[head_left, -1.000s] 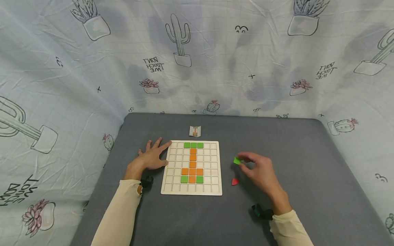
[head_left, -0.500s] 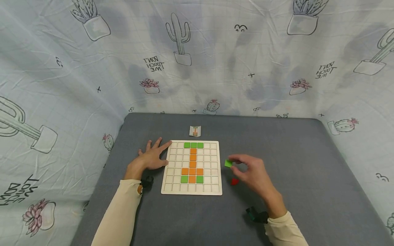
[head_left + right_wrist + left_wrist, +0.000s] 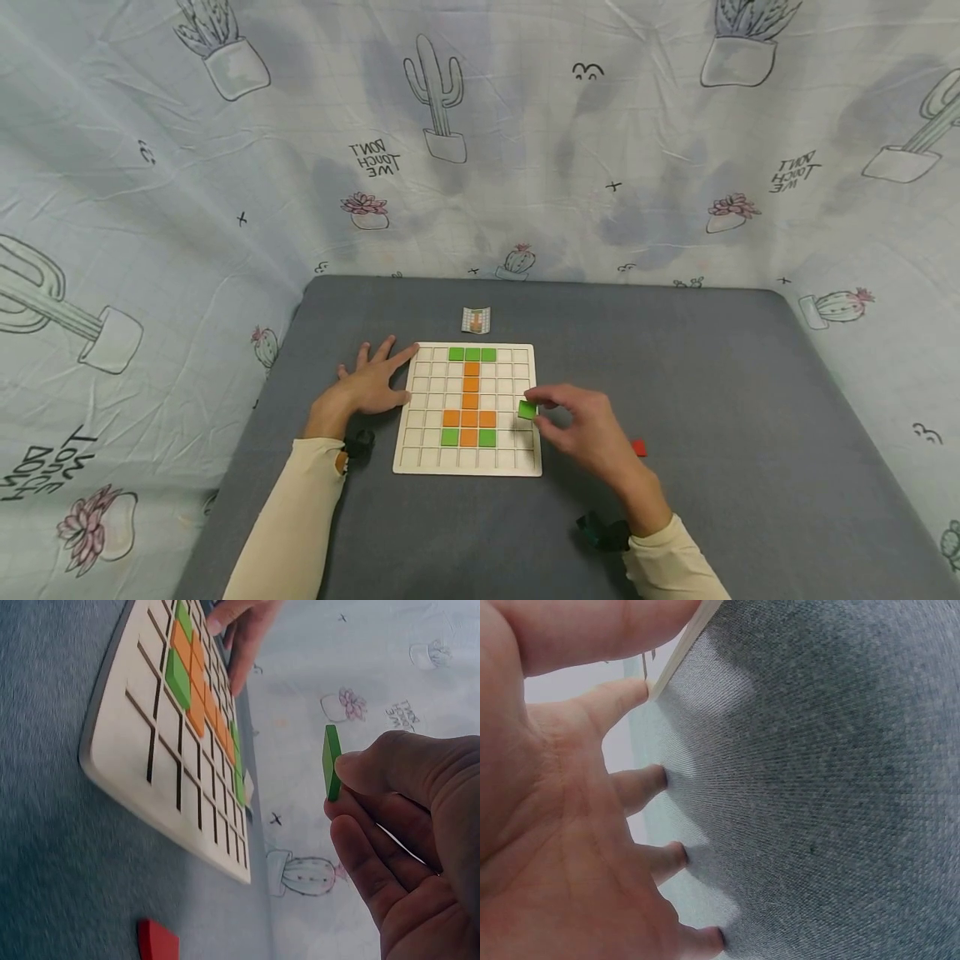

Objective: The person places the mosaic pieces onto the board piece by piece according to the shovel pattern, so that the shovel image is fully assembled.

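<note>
A square green tile [image 3: 527, 410] is pinched between thumb and fingers of my right hand [image 3: 588, 429], raised over the right edge of the pale grid board [image 3: 510, 462]. In the right wrist view the green tile [image 3: 331, 763] stands edge-on, apart from the board [image 3: 120, 761]. Green and orange tiles [image 3: 469, 418] fill several cells down the middle of the board. My left hand [image 3: 369, 387] lies with fingers spread at the board's left side; its thumb and index finger touch the edge. The left wrist view shows the other fingertips [image 3: 676, 853] on the grey cloth.
A red tile [image 3: 638, 447] lies on the grey table [image 3: 720, 400], right of the board and partly behind my right hand. Beyond the board's far edge is a small card [image 3: 476, 320] with a printed grid pattern. A cactus-print cloth [image 3: 525, 125] hangs around the table.
My right hand has moved left with the green tile, from beside the board to over its right edge. The red piece now shows on the hand's other side. My left hand stays still.
</note>
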`<state>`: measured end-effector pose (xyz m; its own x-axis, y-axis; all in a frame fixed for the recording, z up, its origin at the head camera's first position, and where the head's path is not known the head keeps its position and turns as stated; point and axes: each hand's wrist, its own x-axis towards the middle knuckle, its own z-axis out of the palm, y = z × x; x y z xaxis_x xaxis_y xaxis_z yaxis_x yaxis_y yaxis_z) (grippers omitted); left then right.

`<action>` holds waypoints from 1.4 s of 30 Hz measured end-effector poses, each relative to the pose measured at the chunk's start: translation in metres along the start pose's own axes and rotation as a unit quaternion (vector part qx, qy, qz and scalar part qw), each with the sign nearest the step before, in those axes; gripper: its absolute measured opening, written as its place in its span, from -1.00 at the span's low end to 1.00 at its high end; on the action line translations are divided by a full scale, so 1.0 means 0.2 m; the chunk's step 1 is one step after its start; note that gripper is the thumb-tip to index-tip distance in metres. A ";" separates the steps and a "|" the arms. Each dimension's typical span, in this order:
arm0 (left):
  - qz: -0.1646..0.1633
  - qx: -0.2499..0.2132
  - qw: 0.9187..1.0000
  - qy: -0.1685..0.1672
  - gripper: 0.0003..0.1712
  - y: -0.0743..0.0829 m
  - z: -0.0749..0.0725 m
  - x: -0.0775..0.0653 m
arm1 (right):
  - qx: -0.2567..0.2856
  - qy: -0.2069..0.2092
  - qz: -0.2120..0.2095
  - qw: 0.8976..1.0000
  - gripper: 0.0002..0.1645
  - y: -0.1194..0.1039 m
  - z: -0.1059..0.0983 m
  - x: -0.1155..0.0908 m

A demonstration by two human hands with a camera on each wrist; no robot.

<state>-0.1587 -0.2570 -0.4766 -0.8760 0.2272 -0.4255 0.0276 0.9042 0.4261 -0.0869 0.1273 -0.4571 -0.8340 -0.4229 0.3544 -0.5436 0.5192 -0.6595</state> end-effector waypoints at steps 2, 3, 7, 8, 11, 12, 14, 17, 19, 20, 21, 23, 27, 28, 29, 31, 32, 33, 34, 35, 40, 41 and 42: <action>0.001 0.002 1.000 -0.003 0.03 0.02 -0.02 -0.02 | 0.000 -0.007 0.005 1.000 -0.58 -0.01 0.01 0.01; 0.001 0.001 1.000 -0.003 0.02 0.04 -0.02 -0.03 | 0.000 -0.009 0.007 1.000 -0.58 -0.02 0.02 0.01; 0.003 -0.003 1.000 -0.006 0.00 0.06 -0.04 -0.05 | 0.005 -0.018 0.012 1.000 -0.58 -0.03 0.04 0.02; 0.004 -0.005 1.000 -0.005 -0.01 0.06 -0.04 -0.05 | 0.008 -0.020 0.012 1.000 -0.58 -0.04 0.05 0.02; 0.003 -0.006 1.000 -0.003 -0.01 0.07 -0.04 -0.06 | 0.018 -0.026 0.007 0.999 -0.59 -0.05 0.07 0.03; 0.003 -0.005 1.000 -0.003 -0.01 0.07 -0.04 -0.06 | 0.019 -0.029 0.005 0.999 -0.59 -0.05 0.07 0.03; 0.001 -0.001 1.000 -0.003 -0.01 0.06 -0.04 -0.05 | 0.022 -0.035 0.002 0.999 -0.60 -0.05 0.09 0.03; 0.001 -0.001 1.000 -0.002 0.01 0.04 -0.02 -0.03 | 0.028 -0.044 -0.001 0.999 -0.60 -0.06 0.12 0.03; 0.003 -0.007 1.000 -0.001 0.02 0.02 -0.01 -0.01 | 0.034 -0.049 -0.003 0.998 -0.60 -0.07 0.13 0.03; 0.004 -0.009 1.000 0.002 0.03 0.01 0.00 0.00 | 0.037 -0.050 -0.006 0.998 -0.61 -0.07 0.14 0.04; 0.007 -0.008 1.000 0.003 0.03 -0.01 0.00 0.01 | 0.041 -0.051 -0.008 0.998 -0.61 -0.07 0.15 0.04; 0.010 -0.010 1.000 0.010 0.03 -0.04 0.02 0.03 | 0.043 -0.054 -0.013 0.998 -0.61 -0.08 0.16 0.04; 0.014 -0.009 1.000 0.013 0.04 -0.05 0.03 0.03 | 0.043 -0.057 -0.025 0.997 -0.62 -0.08 0.20 0.03; 0.012 -0.012 1.000 0.012 0.04 -0.04 0.02 0.02 | 0.043 -0.059 -0.027 0.997 -0.62 -0.08 0.21 0.03; 0.013 -0.015 1.000 0.012 0.03 -0.03 0.02 0.01 | 0.046 -0.060 -0.029 0.997 -0.62 -0.09 0.22 0.03; 0.010 -0.015 1.000 0.005 0.03 0.00 0.00 -0.01 | 0.051 -0.065 -0.029 0.996 -0.63 -0.09 0.25 0.02; 0.010 -0.016 1.000 0.004 0.02 0.01 0.00 -0.02 | 0.055 -0.068 -0.027 0.996 -0.63 -0.09 0.26 0.02; 0.010 -0.021 1.000 0.005 0.01 0.03 -0.01 -0.03 | 0.058 -0.071 -0.024 0.995 -0.63 -0.09 0.27 0.02; 0.009 -0.020 1.000 0.005 0.00 0.04 -0.02 -0.04 | 0.059 -0.075 -0.023 0.995 -0.63 -0.10 0.28 0.02; 0.009 -0.016 1.000 0.006 -0.01 0.04 -0.01 -0.04 | 0.060 -0.079 -0.020 0.995 -0.63 -0.10 0.28 0.01; 0.008 0.000 1.000 0.014 0.03 -0.05 0.05 0.04 | 0.062 -0.093 -0.017 0.994 -0.64 -0.10 0.33 0.00; 0.009 0.001 1.000 0.018 0.04 -0.08 0.07 0.06 | 0.062 -0.097 -0.016 0.993 -0.64 -0.10 0.34 -0.01; 0.010 0.003 1.000 0.020 0.05 -0.10 0.08 0.08 | 0.060 -0.099 -0.016 0.993 -0.64 -0.10 0.34 -0.01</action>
<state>-0.1655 -0.2653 -0.5053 -0.8939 0.2310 -0.3841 0.0484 0.9017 0.4296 -0.0677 0.0663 -0.4900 -0.7755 -0.5810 0.2471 -0.5440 0.4161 -0.7287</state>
